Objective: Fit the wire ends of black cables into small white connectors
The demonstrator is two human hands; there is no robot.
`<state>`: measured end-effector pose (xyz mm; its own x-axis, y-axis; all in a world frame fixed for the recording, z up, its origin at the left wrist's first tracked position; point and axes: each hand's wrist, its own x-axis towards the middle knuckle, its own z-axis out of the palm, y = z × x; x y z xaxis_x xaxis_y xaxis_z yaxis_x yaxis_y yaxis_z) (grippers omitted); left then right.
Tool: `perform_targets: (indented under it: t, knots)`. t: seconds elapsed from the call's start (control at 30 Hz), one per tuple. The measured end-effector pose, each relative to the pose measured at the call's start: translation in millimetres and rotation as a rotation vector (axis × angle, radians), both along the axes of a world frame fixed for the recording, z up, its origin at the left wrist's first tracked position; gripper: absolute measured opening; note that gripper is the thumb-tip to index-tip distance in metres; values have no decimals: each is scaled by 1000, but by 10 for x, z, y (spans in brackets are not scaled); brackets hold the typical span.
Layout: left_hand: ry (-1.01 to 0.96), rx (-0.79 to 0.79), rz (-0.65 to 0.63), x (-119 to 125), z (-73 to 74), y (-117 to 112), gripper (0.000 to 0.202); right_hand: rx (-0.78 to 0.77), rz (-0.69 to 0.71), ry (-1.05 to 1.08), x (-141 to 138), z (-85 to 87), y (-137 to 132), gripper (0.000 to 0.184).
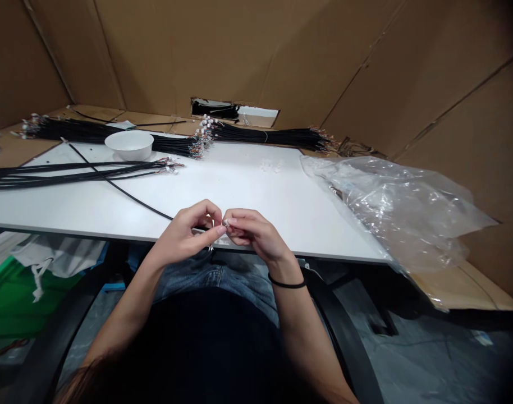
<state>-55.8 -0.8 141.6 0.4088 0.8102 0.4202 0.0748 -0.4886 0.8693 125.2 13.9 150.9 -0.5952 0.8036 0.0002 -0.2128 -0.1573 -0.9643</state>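
Near the front edge of the white table top, my two hands meet fingertip to fingertip. My left hand [189, 233] is closed in a pinch on the end of a black cable [130, 195], which runs back to the left across the table. Between the fingertips of my right hand [256, 231] is a small white connector [226, 223], also pinched. Fine loose wire ends stick out below my left fingers. My fingers partly hide where cable and connector come together, so I cannot tell whether they are joined.
Several black cables [71, 174] lie at the left, near a white bowl [129, 145]. Cable bundles [256, 134] with white connectors lie along the back. Small white pieces [271, 165] are scattered mid-table. A clear plastic bag [399, 207] covers the right edge; cardboard walls [239, 50] surround the table.
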Motion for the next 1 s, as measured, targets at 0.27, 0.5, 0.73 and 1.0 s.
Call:
perform_targets:
  t: [0.27,0.5,0.73,1.0]
  knots:
    - [-42,-6,-4,5,-26,14,6,-3,-15,9,4,-18,8,23]
    - [-4,-1,13,-3,-9,14,10,11,-17,12,-4,-9,5,26]
    - [-18,6,-2,-10,-16,12,9,9,-37,22,-9,0,-3,24]
    - [3,20,-2,-11,-44,27,6,13,-34,11,-9,-17,-1,26]
